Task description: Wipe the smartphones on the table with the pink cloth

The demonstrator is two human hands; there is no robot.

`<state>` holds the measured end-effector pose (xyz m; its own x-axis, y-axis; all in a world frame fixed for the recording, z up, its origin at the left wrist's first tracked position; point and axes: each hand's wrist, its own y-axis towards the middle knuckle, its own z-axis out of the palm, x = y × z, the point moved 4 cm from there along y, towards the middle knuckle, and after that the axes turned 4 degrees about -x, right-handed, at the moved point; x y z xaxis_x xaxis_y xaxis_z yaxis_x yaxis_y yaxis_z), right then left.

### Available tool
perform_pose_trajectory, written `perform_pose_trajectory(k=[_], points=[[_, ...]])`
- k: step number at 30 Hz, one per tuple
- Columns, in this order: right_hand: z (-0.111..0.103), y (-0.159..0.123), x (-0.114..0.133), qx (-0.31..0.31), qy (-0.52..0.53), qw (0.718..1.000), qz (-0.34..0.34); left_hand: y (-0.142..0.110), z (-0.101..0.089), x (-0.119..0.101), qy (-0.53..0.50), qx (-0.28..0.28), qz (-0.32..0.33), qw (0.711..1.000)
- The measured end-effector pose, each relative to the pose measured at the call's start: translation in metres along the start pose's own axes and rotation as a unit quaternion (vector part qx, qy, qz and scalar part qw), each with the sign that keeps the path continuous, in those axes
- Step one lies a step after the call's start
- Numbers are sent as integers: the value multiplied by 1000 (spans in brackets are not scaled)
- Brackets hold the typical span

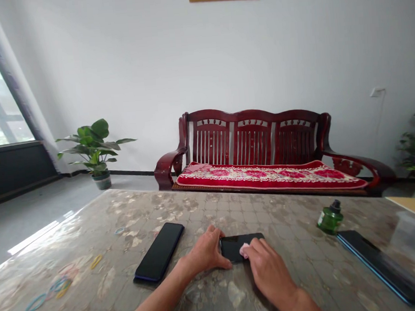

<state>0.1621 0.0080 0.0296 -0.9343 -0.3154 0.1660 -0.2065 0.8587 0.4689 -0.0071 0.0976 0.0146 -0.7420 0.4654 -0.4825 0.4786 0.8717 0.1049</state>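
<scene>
Black glossy phone (236, 247) lying flat, left fingers (219, 232) spread round it, right fingers (250, 251) pinching pink wad (244, 251)

Red sofa mat (266, 174) with pink flowers and white scrollwork; grey-brown tablecloth (183, 210) patterned with flowers and crossing lines; green bottle (330, 220) with black top; dark reddish-brown bench (251, 140).

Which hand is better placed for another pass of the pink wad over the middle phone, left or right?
Probably the right hand: it already pinches the pink wad against the screen of the middle phone. The left hand spans that phone's left end, better placed to steady it.
</scene>
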Motion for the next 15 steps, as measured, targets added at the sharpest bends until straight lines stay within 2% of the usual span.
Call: perform_pose_trajectory(k=[3,10,12,15], points=[[1,0,4,7,12,1000,-10,0,0,0,1,0,-2,1000],[-4,9,-40,-19,-60,996,59,0,0,0,-1,19,-22,1000],[-2,11,-37,-26,-56,997,48,0,-1,0,1,23,-25,999],[3,14,-17,-31,-30,999,12,0,-1,-1,3,23,-26,999]])
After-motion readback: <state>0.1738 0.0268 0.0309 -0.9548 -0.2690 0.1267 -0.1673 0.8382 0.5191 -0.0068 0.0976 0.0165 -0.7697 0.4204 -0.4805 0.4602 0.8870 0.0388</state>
